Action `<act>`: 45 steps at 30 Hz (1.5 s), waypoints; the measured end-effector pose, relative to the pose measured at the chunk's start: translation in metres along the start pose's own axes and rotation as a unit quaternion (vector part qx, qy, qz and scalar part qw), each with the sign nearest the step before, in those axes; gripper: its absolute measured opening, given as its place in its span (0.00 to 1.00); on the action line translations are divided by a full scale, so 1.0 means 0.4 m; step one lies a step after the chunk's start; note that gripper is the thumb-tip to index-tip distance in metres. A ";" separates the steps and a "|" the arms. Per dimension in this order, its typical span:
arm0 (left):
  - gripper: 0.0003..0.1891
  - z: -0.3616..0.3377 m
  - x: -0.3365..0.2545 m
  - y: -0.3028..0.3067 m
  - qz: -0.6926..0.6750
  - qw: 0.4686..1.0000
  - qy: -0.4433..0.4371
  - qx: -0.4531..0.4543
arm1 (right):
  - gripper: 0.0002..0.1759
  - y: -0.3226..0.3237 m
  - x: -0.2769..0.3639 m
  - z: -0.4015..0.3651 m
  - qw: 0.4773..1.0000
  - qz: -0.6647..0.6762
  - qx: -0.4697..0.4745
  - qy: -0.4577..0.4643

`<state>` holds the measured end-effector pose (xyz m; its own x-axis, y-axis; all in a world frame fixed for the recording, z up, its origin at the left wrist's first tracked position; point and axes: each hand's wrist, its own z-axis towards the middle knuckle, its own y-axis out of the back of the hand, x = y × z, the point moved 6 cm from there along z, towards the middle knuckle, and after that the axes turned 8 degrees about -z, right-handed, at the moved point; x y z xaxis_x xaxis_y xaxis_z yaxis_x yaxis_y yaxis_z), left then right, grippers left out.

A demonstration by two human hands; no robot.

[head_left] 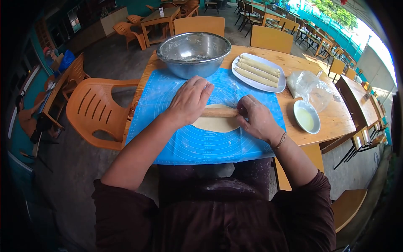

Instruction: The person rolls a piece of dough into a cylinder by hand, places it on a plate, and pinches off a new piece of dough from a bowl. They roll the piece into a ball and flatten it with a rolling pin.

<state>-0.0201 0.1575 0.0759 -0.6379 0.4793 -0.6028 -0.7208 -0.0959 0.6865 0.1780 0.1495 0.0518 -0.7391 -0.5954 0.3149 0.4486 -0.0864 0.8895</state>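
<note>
A wooden rolling pin (219, 112) lies across a flat, pale sheet of dough (216, 124) on a blue pastry mat (180, 147) printed with rings. My left hand (192, 101) is closed over the pin's left end. At its right end, my right hand (255, 115) grips with curled fingers. Both ends of the pin are hidden under the hands. White flour dusts parts of the mat. Beyond my hands stands a large steel bowl (194, 63) with pale residue inside. To its right, a white plate (273, 86) carries several pale dough rolls (258, 71).
On the table's right side are a clear plastic bag (308, 86) with white contents and a small white bowl (307, 116) of yellowish liquid. An orange plastic chair (94, 111) touches the table's left side. A person (31, 115) sits at the far left. Other tables and chairs fill the background.
</note>
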 end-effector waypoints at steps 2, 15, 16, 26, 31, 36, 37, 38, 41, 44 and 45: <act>0.28 -0.016 0.042 -0.055 0.072 0.997 0.030 0.023 | 0.12 -0.012 0.012 0.008 1.000 -0.005 0.001 0.021; 0.38 -0.023 0.082 -0.100 0.209 0.926 0.183 0.254 | 0.19 -0.026 -0.071 0.108 0.992 -0.099 -0.068 0.026; 0.38 -0.023 0.084 -0.101 0.208 0.926 0.184 0.257 | 0.19 -0.040 -0.068 0.110 0.993 -0.098 -0.065 0.023; 0.38 -0.024 0.098 -0.101 0.183 0.936 0.180 0.240 | 0.26 -0.066 -0.056 0.103 0.989 -0.127 -0.078 0.000; 0.37 -0.049 0.080 -0.097 0.191 0.945 0.151 0.216 | 0.39 -0.084 -0.047 0.072 0.974 -0.219 -0.038 -0.054; 0.36 -0.078 0.056 -0.091 0.209 0.956 0.096 0.184 | 0.43 -0.082 -0.029 0.043 0.981 -0.174 0.024 -0.083; 0.36 -0.082 0.053 -0.089 0.209 0.956 0.096 0.185 | 0.43 -0.080 -0.024 0.038 0.981 -0.174 0.023 -0.083; 0.36 -0.088 0.051 -0.088 0.195 0.957 0.098 0.193 | 0.44 -0.079 -0.020 0.032 0.981 -0.172 0.029 -0.084; 0.35 -0.108 0.045 -0.088 0.177 0.960 0.092 0.198 | 0.45 -0.081 -0.012 0.011 0.982 -0.165 0.038 -0.080; 0.35 -0.130 0.033 -0.084 0.174 0.962 0.075 0.196 | 0.45 -0.079 0.001 -0.014 0.985 -0.151 0.043 -0.073; 0.35 -0.138 0.028 -0.083 0.175 0.962 0.066 0.199 | 0.45 -0.077 0.007 -0.022 0.986 -0.141 0.045 -0.073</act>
<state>-0.0181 0.1178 0.0239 -0.8701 0.3610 -0.3355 -0.3122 0.1230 0.9420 0.1663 0.1435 0.0223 -0.8953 -0.4366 0.0886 0.1729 -0.1571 0.9723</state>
